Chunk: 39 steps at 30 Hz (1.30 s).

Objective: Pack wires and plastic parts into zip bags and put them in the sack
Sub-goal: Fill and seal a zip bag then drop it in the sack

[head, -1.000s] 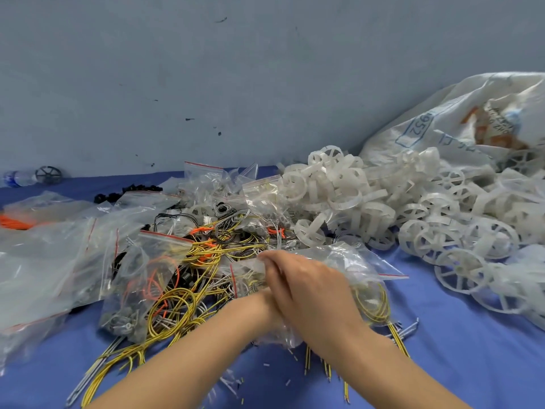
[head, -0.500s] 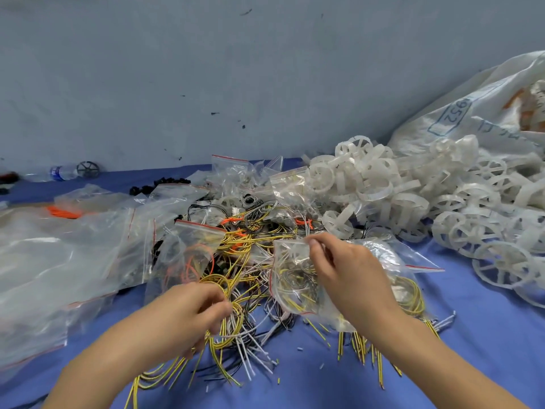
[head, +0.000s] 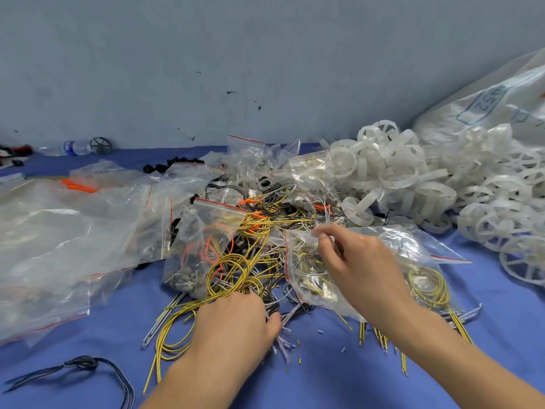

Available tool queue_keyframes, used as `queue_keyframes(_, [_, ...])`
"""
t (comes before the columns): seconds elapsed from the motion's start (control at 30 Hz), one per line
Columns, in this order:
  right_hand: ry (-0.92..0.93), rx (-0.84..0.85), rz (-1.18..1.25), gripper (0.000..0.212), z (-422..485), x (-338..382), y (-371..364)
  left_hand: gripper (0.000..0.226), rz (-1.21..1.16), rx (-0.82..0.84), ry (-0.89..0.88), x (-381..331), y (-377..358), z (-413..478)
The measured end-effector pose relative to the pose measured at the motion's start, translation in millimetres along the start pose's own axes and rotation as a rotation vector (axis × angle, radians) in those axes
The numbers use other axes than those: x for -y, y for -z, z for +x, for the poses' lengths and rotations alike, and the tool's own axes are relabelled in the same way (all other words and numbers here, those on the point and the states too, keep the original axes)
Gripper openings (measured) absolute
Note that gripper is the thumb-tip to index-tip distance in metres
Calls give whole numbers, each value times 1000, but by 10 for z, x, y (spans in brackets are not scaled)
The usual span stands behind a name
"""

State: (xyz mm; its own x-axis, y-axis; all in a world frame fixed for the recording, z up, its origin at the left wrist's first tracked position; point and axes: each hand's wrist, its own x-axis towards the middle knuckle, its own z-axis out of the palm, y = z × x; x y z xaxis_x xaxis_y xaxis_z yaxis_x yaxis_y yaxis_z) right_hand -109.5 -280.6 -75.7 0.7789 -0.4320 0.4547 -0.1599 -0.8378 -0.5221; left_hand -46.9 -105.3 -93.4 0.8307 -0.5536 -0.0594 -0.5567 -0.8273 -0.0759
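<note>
Since half a second ago the left hand (head: 236, 323) has moved right along the loose wires (head: 233, 270), closer to the bag (head: 413, 255). Near the front edge of the blue cloth (head: 324, 379), its fingers curl down over a bunch of them and seem to grip it. Just right and a little farther, the right hand (head: 356, 261) pinches the upper lip of the bag, which has yellow wires inside. The bag's mouth faces left, toward the left hand, so I judge the bunch should enter sideways, left to right. Farther right lie the white wheels (head: 413, 178). The sack (head: 486, 98) leans at the far right corner.
</note>
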Motion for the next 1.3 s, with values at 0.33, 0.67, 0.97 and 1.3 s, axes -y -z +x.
queue_keyframes(0.33, [-56, -52, 19, 22, 60, -92, 136, 37, -428, 16, -85, 620, 313, 104])
queue_keyframes(0.67, [-29, 31, -51, 25, 88, -36, 175, 32, -1313, 100, -186, 930, 730, 91])
queue_keyframes(0.97, [106, -9, -43, 44, 109, 128, 208, 24, -931, -270, -297, 797, 473, 328])
queue_keyframes(1.3, [203, -47, -228, 56, 100, 301, 267, 34, -342, -779, -338, 664, 543, 278])
